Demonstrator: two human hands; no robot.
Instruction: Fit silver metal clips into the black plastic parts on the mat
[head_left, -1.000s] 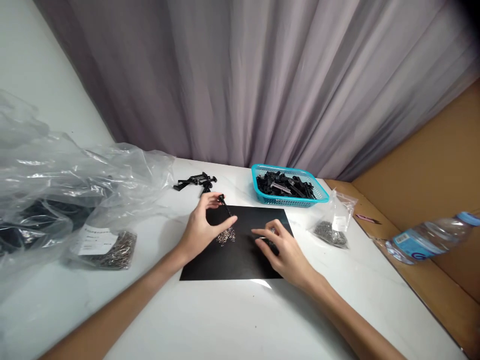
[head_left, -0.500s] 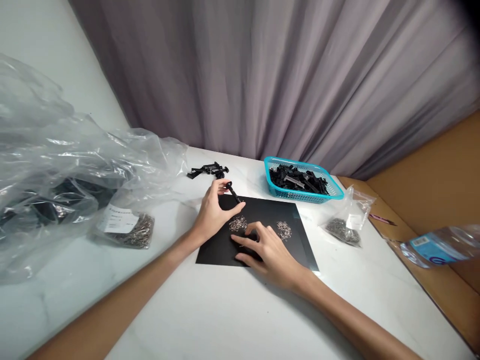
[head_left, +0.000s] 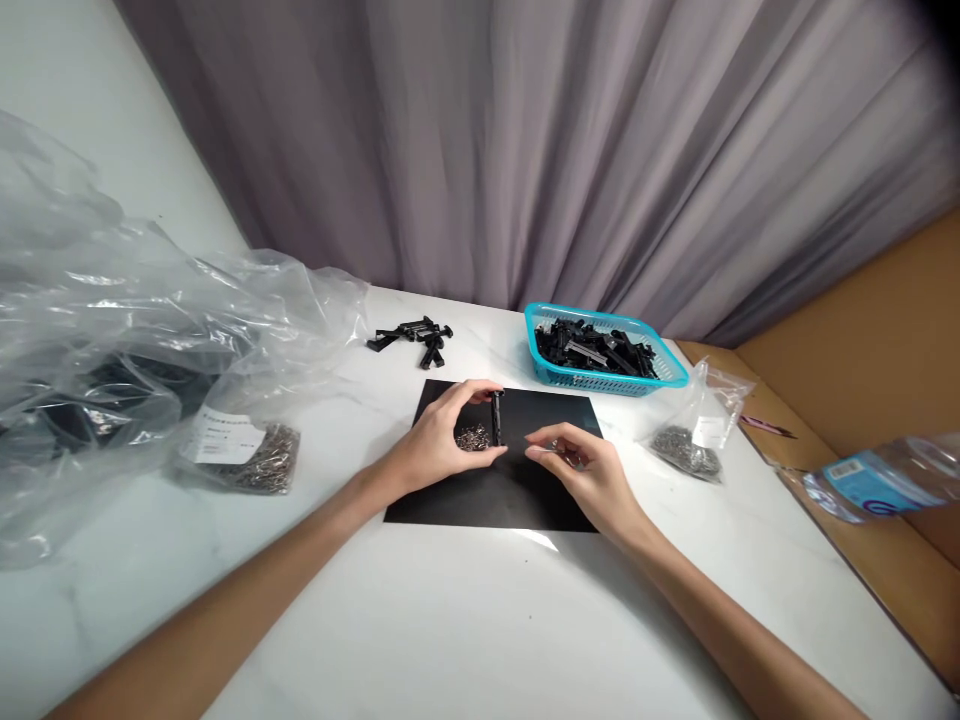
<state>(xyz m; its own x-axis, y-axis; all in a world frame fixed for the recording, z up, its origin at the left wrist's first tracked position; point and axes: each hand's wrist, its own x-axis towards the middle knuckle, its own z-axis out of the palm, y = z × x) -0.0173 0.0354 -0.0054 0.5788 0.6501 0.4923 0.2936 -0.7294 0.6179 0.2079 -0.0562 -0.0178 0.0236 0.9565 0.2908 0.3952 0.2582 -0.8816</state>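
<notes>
My left hand (head_left: 442, 440) pinches a small black plastic clip (head_left: 496, 417) upright between thumb and fingers, over a black mat (head_left: 495, 490) on the white table. A little heap of small metal springs (head_left: 472, 437) lies on the mat just under that hand. My right hand (head_left: 589, 470) is close to the right of the clip, fingers pinched together on something tiny that I cannot make out. A second heap of springs is mostly hidden behind the right hand.
A turquoise basket (head_left: 604, 378) of black clips stands behind the mat. Loose black clips (head_left: 412, 335) lie at the back left. Big clear plastic bags (head_left: 135, 350) and a bag of springs (head_left: 255, 458) are left; another spring bag (head_left: 686, 445), a cardboard wall and a water bottle (head_left: 885, 480) right.
My left hand brought the clip down and turned it upright over the mat. My right hand lifted from the mat and moved toward the clip, fingers now pinched.
</notes>
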